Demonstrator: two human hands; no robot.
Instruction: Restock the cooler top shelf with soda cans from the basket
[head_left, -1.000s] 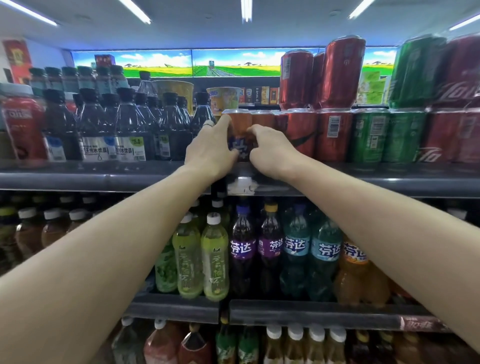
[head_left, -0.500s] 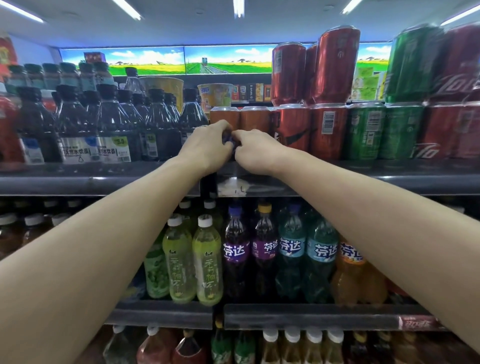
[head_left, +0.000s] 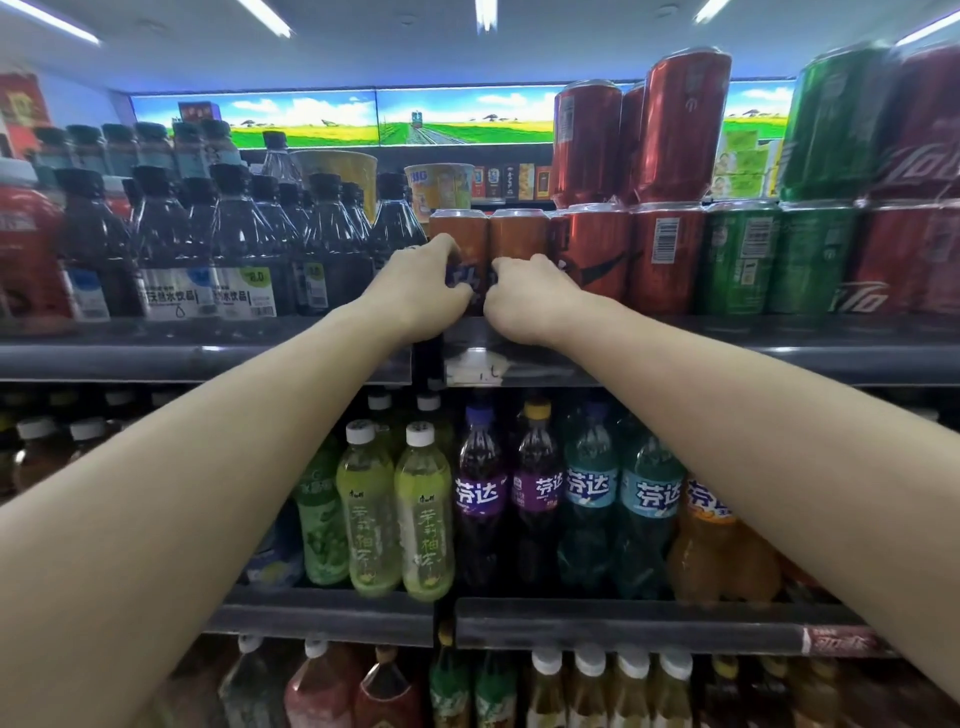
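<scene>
Grip: the left hand (head_left: 423, 288) has its fingers curled round the left orange can (head_left: 457, 236), and the right hand (head_left: 524, 296) is wrapped low on the right orange can (head_left: 519, 234); both cans stand upright and side by side on the top shelf (head_left: 208, 353), just behind its front lip. Head view, the only one: compared with a second ago, the two cans sit lower against the hands and squarer to the row, the blue label between the hands is now largely covered, and the hands have closed toward each other. This suggests the pair is seated and being nudged into line, so this placement appears nearly done; release is probably what remains. The basket is not in view, so how many cans are left cannot be told. Immediately right of the grip stand red cans (head_left: 597, 254), touching or nearly touching the right orange can, then green cans (head_left: 743, 254) further right; a second tier of tall red cans (head_left: 680, 124) rests on top, tilted, and could topple if the row is jolted. Just left of the grip, dark bottles (head_left: 234, 244) crowd the slot. Below the grip, a lower shelf holds green tea bottles (head_left: 421, 514) and purple soda bottles (head_left: 480, 499).
</scene>
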